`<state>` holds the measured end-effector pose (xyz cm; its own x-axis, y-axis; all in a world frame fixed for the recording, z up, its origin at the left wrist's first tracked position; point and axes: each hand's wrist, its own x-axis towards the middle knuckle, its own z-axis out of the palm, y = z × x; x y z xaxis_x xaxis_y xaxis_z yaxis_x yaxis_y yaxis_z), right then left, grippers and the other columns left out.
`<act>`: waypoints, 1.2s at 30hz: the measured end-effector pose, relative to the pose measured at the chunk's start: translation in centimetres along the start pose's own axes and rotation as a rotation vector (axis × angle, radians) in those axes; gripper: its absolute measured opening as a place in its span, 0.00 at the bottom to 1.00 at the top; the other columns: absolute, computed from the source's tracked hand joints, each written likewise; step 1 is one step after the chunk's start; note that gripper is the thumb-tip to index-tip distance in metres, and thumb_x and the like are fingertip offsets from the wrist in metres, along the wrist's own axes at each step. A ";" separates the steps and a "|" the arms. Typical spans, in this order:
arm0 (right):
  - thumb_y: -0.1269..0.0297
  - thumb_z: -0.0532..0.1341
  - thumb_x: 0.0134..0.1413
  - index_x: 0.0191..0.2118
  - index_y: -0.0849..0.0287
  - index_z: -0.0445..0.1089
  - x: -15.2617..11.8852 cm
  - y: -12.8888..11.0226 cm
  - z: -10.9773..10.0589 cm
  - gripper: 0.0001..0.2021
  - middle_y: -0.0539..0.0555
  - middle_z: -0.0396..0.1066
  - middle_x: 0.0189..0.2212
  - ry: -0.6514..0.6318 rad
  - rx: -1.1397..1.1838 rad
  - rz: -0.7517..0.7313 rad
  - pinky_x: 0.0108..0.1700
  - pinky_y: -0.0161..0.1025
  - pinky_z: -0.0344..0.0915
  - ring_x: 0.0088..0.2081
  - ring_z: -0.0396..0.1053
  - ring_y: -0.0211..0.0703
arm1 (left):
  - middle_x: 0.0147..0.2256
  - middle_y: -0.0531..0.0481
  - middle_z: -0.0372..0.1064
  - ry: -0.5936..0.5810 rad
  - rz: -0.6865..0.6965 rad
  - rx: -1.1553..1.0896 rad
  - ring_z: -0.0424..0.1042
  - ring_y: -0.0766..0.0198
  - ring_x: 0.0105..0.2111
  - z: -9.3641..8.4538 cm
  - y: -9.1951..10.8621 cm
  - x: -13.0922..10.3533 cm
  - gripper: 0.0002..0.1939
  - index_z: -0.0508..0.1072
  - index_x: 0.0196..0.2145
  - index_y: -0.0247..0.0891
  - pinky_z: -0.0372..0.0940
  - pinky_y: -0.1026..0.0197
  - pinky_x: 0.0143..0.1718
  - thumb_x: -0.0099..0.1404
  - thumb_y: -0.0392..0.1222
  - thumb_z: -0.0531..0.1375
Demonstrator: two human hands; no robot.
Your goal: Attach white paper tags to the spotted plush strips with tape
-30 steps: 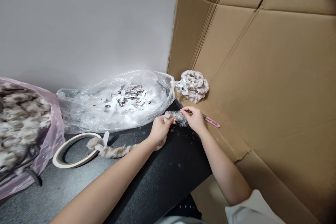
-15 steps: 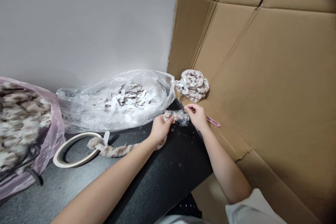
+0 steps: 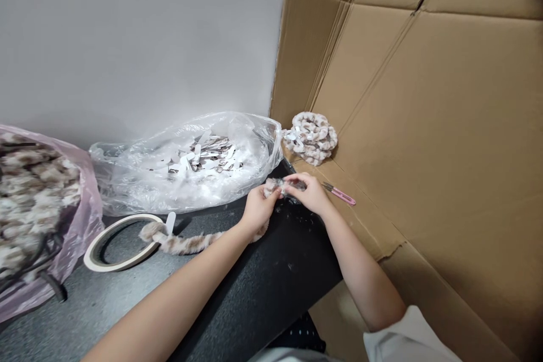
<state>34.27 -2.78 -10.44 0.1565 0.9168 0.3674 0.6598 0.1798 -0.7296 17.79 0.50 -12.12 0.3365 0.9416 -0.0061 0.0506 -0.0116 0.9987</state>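
Note:
My left hand (image 3: 259,207) is closed on a furry, brown-and-white spotted strip (image 3: 195,244). The strip runs from under my left forearm to a looped end with a white tag (image 3: 170,223) on the table. My right hand (image 3: 309,192) pinches the other end of the strip, close beside my left fingers; the exact point of contact is partly hidden by the fingers. Dark, shiny plastic lies under that end at the table's edge. Just right of my right hand, pink thread snips (image 3: 343,194) rest on the cardboard.
A roll of tape (image 3: 94,260) lies at the left. Behind it sits a clear bag (image 3: 139,181) of white tags. A pink bag (image 3: 94,203) of furry pieces stands far left. Furry coils (image 3: 314,138) are stacked in the corner by the cardboard wall (image 3: 424,113).
My right hand has shifted left, onto the furry strip near my left fingers. The snips' metal tips now show beside it. My left hand stays on the strip.

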 end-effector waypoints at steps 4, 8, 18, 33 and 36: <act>0.66 0.63 0.49 0.30 0.56 0.76 0.0 0.0 0.2 0.04 0.54 0.74 0.29 0.020 -0.010 0.019 0.40 0.41 0.65 0.34 0.69 0.46 | 0.19 0.53 0.66 -0.001 0.003 0.011 0.61 0.66 0.21 0.0 0.0 0.0 0.15 0.71 0.20 0.35 0.55 0.64 0.27 0.54 0.50 0.62; 0.66 0.61 0.51 0.31 0.59 0.76 0.2 0.6 0.2 0.06 0.55 0.74 0.30 0.051 0.006 0.059 0.39 0.41 0.65 0.33 0.69 0.45 | 0.17 0.54 0.63 0.002 -0.004 0.013 0.60 0.66 0.20 0.0 0.0 0.0 0.16 0.71 0.20 0.35 0.54 0.64 0.26 0.54 0.51 0.61; 0.64 0.63 0.49 0.31 0.60 0.76 0.1 0.5 0.3 0.06 0.53 0.75 0.28 -0.037 0.061 0.089 0.34 0.38 0.63 0.29 0.67 0.41 | 0.19 0.54 0.66 -0.005 0.012 0.034 0.61 0.66 0.22 -0.1 -0.2 -0.1 0.13 0.72 0.21 0.34 0.56 0.64 0.27 0.54 0.47 0.62; 0.60 0.63 0.48 0.28 0.60 0.74 0.1 -0.4 0.5 0.08 0.52 0.71 0.26 -0.096 0.238 0.127 0.38 0.40 0.61 0.31 0.65 0.42 | 0.17 0.56 0.62 -0.013 0.053 0.027 0.57 0.68 0.20 0.0 -0.2 0.0 0.14 0.70 0.20 0.35 0.52 0.66 0.24 0.57 0.47 0.59; 0.54 0.62 0.48 0.27 0.60 0.71 0.3 -0.4 0.5 0.13 0.51 0.69 0.24 -0.148 0.351 0.163 0.35 0.38 0.61 0.29 0.65 0.40 | 0.18 0.55 0.64 -0.010 0.067 0.024 0.58 0.68 0.21 0.0 0.1 0.0 0.12 0.69 0.20 0.35 0.53 0.66 0.25 0.56 0.45 0.59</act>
<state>33.68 -2.41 -10.34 0.1141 0.9800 0.1631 0.3408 0.1156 -0.9330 17.84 0.46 -12.05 0.3494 0.9351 0.0598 0.0498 -0.0822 0.9954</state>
